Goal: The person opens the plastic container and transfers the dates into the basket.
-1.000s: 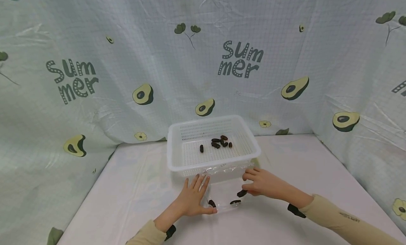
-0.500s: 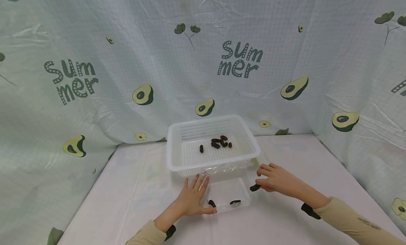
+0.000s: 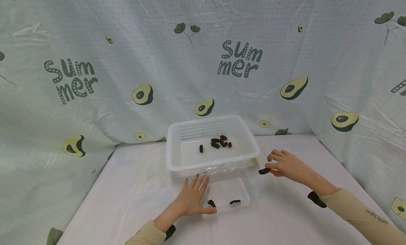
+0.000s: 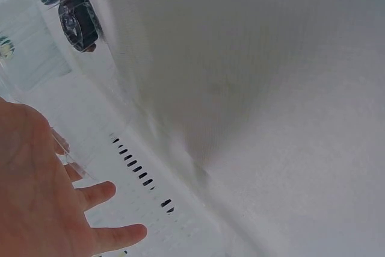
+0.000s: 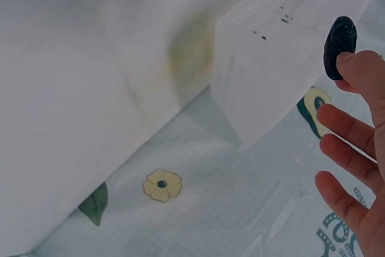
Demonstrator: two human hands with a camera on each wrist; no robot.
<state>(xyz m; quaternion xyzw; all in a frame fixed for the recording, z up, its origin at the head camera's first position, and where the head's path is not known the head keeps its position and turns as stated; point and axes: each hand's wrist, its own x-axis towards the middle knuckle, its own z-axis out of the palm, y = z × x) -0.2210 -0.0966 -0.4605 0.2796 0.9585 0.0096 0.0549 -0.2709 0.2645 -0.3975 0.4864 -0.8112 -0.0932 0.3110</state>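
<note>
My right hand (image 3: 289, 166) pinches a dark, wrinkled date (image 5: 340, 47) between thumb and index finger; its other fingers are spread. It hovers right of a clear plastic box (image 3: 245, 188), near the basket's front right corner. My left hand (image 3: 191, 200) lies with fingers spread along the box's left side, touching it. One date (image 3: 211, 203) sits in the box beside my left thumb, and a second date (image 3: 235, 202) lies by the front wall. In the left wrist view, a date (image 4: 78, 21) shows through the clear plastic.
Directly behind the box stands a white perforated basket (image 3: 177, 167) with several dates (image 3: 215, 145) on its floor. The table (image 3: 142, 188) has a pale cover. A printed curtain (image 3: 177, 72) closes off the back and both sides.
My right hand has moved from over the box's right side out to the right and away from me, carrying the date. The left hand stays in place.
</note>
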